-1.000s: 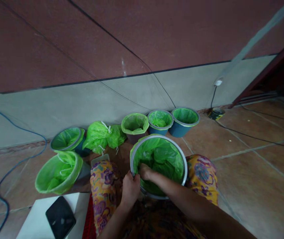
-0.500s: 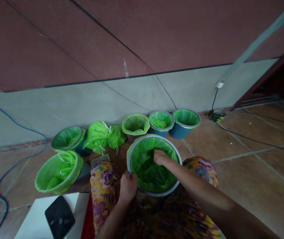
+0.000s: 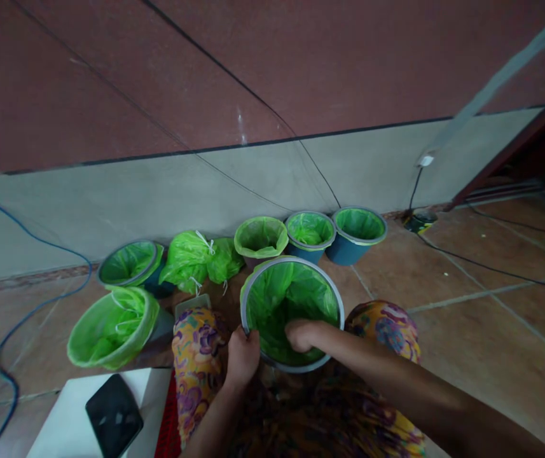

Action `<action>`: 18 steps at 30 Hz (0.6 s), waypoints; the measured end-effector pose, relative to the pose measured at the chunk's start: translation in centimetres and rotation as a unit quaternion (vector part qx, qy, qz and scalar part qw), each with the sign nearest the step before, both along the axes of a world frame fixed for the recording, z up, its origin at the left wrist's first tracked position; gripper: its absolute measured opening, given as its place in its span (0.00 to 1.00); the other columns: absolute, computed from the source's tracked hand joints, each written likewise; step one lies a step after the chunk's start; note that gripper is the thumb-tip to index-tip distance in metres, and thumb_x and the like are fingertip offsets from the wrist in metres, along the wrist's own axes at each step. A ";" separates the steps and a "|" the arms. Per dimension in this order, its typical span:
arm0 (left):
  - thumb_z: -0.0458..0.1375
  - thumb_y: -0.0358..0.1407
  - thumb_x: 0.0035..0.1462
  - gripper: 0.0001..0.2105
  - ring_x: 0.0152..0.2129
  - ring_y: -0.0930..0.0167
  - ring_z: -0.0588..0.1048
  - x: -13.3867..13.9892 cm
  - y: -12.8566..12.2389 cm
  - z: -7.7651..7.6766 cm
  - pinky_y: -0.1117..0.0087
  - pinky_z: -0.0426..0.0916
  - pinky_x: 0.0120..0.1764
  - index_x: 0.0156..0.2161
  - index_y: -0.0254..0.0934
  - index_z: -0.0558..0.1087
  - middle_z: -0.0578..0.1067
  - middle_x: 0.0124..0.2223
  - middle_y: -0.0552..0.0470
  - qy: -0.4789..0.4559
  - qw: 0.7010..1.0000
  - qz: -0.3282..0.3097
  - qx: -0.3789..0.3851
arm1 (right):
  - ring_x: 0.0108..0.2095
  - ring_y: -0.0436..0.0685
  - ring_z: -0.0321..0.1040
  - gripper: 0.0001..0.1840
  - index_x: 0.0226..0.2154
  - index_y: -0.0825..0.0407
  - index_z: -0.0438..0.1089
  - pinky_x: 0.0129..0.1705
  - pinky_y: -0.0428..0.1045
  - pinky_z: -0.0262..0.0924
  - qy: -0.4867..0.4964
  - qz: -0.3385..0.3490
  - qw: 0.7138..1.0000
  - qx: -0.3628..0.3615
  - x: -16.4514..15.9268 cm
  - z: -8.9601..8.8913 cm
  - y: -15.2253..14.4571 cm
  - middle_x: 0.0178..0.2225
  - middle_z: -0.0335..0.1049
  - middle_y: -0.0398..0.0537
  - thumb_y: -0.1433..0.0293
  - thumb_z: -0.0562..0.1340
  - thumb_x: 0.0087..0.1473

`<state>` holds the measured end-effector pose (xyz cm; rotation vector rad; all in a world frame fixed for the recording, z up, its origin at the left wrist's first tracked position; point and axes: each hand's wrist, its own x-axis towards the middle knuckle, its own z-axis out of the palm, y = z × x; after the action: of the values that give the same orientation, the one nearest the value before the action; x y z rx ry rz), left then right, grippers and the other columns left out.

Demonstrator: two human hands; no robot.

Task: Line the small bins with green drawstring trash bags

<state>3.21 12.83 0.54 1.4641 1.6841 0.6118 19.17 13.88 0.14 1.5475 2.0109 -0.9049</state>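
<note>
A round waste bin with a grey rim (image 3: 340, 299) stands tilted between my knees, its mouth facing me. A thin green bin liner (image 3: 311, 294) covers its inner wall, and some of it shows outside the rim at the upper left. My left hand (image 3: 243, 357) is closed on the rim at the lower left. Down inside the bin is my right hand (image 3: 302, 335), curled against the lower part of the liner. Its fingertips are hidden, so whether it pinches the plastic is unclear.
Several lined bins, one of them blue (image 3: 348, 251), stand along the wall. Tied green bags (image 3: 189, 257) lie between them. Another lined bin (image 3: 76, 346) leans at my left, near a phone (image 3: 114, 413) on a white box (image 3: 62, 413). Cables cross the floor at both sides.
My right hand has moved down and slightly left inside the bin, toward the near side of the liner. The left hand keeps its hold on the rim, and the bin has shifted slightly left.
</note>
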 end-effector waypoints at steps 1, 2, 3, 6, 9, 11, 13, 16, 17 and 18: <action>0.50 0.30 0.51 0.07 0.19 0.75 0.64 0.1 0.0 0.1 0.75 0.57 0.24 0.24 0.34 0.66 0.68 0.21 0.54 -0.003 1.000 0.000 -0.002 | 0.36 0.63 0.75 0.08 0.27 0.62 0.77 0.37 0.48 0.67 -0.002 -0.009 1.000 0.009 0.2 0.2 0.6 0.30 0.77 0.58 0.81 0.63 0.39; 0.50 0.29 0.51 0.07 0.19 0.75 0.65 0.1 -0.1 0.2 0.75 0.58 0.24 0.24 0.34 0.66 0.68 0.21 0.53 -0.006 1.000 0.000 -0.005 | 0.37 0.63 0.75 0.09 0.28 0.62 0.77 0.38 0.48 0.67 -0.002 -0.019 1.000 0.021 0.3 0.4 1.4 0.32 0.77 0.59 0.81 0.62 0.40; 0.50 0.29 0.51 0.07 0.20 0.74 0.66 0.1 -0.1 0.3 0.75 0.58 0.24 0.24 0.34 0.66 0.69 0.21 0.53 -0.008 1.000 0.001 -0.008 | 0.39 0.63 0.74 0.10 0.31 0.62 0.77 0.39 0.48 0.67 -0.002 -0.030 0.999 0.035 0.5 0.6 2.2 0.34 0.77 0.59 0.80 0.62 0.42; 0.51 0.31 0.50 0.07 0.21 0.73 0.68 0.0 -0.4 0.4 0.75 0.59 0.25 0.23 0.35 0.66 0.70 0.22 0.52 -0.015 1.000 0.000 -0.008 | 0.46 0.63 0.72 0.17 0.40 0.62 0.75 0.45 0.50 0.65 -0.001 -0.072 0.994 0.088 1.0 1.2 5.1 0.42 0.75 0.61 0.81 0.61 0.45; 0.51 0.32 0.50 0.07 0.21 0.73 0.67 -0.3 -0.8 0.5 0.75 0.58 0.25 0.24 0.35 0.67 0.69 0.21 0.52 -0.015 1.000 -0.008 0.007 | 0.50 0.65 0.68 0.22 0.48 0.65 0.70 0.51 0.53 0.62 -0.007 -0.111 0.985 0.132 1.6 1.4 7.4 0.48 0.71 0.66 0.81 0.59 0.48; 0.50 0.32 0.50 0.07 0.21 0.73 0.67 -0.4 -1.0 0.6 0.75 0.58 0.25 0.25 0.34 0.68 0.70 0.22 0.52 -0.015 1.000 -0.015 0.014 | 0.53 0.66 0.65 0.26 0.53 0.66 0.65 0.54 0.54 0.59 -0.007 -0.125 0.980 0.157 1.8 1.3 8.1 0.52 0.67 0.69 0.81 0.58 0.50; 0.50 0.32 0.50 0.07 0.21 0.73 0.68 -0.5 -1.2 0.7 0.75 0.58 0.25 0.26 0.34 0.69 0.71 0.22 0.52 -0.023 1.000 -0.017 0.013 | 0.56 0.65 0.62 0.29 0.56 0.65 0.62 0.56 0.52 0.57 0.000 -0.124 0.977 0.174 1.8 1.3 7.8 0.55 0.64 0.68 0.81 0.58 0.49; 0.50 0.31 0.50 0.07 0.21 0.73 0.68 -0.5 -1.0 0.5 0.76 0.58 0.25 0.26 0.33 0.69 0.70 0.22 0.52 -0.030 0.999 -0.012 0.000 | 0.52 0.63 0.66 0.27 0.52 0.64 0.67 0.52 0.49 0.59 0.006 -0.111 0.979 0.170 1.8 1.7 6.0 0.50 0.69 0.65 0.82 0.59 0.47; 0.50 0.30 0.51 0.07 0.21 0.74 0.67 -0.6 -0.8 0.3 0.76 0.58 0.24 0.25 0.33 0.69 0.70 0.22 0.52 -0.026 1.000 -0.009 -0.005 | 0.50 0.62 0.68 0.24 0.49 0.62 0.69 0.51 0.48 0.59 0.011 -0.104 0.980 0.170 2.0 2.1 5.1 0.48 0.71 0.63 0.81 0.59 0.47; 0.50 0.30 0.51 0.07 0.20 0.74 0.67 -0.7 -0.5 -0.1 0.76 0.58 0.24 0.25 0.33 0.69 0.70 0.22 0.52 -0.020 1.000 -0.006 -0.007 | 0.48 0.61 0.69 0.21 0.48 0.59 0.70 0.51 0.48 0.59 0.019 -0.098 0.978 0.184 2.2 2.6 4.3 0.46 0.73 0.60 0.80 0.58 0.50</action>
<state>2.54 12.29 0.47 1.4410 1.6444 0.6172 21.42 18.15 2.73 1.9682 2.1731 -0.6593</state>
